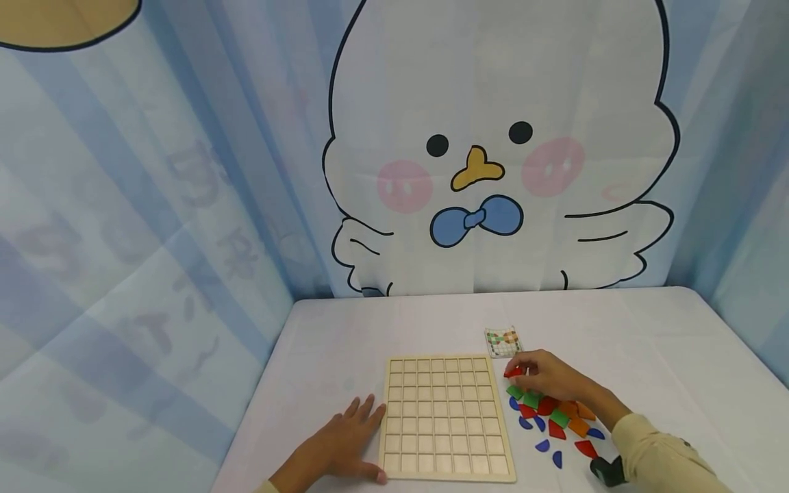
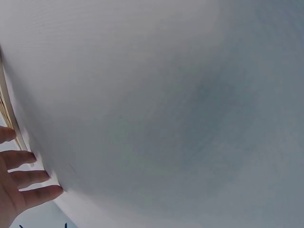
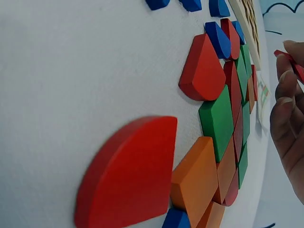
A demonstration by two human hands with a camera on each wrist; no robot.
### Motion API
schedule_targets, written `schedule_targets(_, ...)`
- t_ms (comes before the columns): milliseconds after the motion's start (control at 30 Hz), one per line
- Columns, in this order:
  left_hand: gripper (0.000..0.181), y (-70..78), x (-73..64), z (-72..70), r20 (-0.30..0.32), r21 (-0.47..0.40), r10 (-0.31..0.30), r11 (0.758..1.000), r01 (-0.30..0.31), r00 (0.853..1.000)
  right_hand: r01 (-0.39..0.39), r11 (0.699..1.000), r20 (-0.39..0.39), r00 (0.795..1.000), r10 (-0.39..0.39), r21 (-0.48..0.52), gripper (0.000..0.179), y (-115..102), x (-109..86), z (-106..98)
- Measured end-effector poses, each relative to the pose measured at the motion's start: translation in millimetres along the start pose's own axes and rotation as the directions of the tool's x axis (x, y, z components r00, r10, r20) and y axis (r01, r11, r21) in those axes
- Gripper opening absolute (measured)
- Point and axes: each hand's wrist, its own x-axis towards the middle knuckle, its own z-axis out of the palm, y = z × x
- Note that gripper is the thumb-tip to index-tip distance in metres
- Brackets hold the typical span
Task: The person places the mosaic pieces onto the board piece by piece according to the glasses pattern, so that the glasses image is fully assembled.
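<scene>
The right hand [image 1: 545, 376] pinches a small red block [image 1: 512, 373]; loose multicoloured geometric blocks [image 1: 559, 418] lie towards its six o'clock, a pale wooden grid board [image 1: 450, 409] at eight. The left hand [image 1: 350, 439], fingers spread, touches the board's nine-o'clock edge. Picking out seems underway; next calls for a steady pinch.

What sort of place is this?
Likely a small play or recording booth, though I can't be sure: pale blue fabric curtains with a printed white cartoon bird enclose a pale table holding a beige gridded board and small coloured blocks.
</scene>
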Motion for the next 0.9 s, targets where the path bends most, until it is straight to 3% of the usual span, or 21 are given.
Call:
schedule_targets(300,0.116,2.5,-0.2,-3.0,0.017,-0.002,-0.014,1.0,0.014,1.0,-0.028,0.996,0.035,0.999,0.025,0.088,0.032,-1.9,4.3,4.5)
schedule_targets(567,0.116,3.4,0.2,-3.6,0.003,0.001,-0.01,1.0,0.01,1.0,0.02,0.992,0.059,0.998,-0.028,0.125,0.033,-1.1,6.9,5.8)
schedule_targets(900,0.115,2.7,0.1,-1.8,-0.004,0.007,-0.002,1.0,0.003,1.0,0.069,0.997,-0.09,0.994,-0.067,0.019,0.022,-6.1,15.5,21.7)
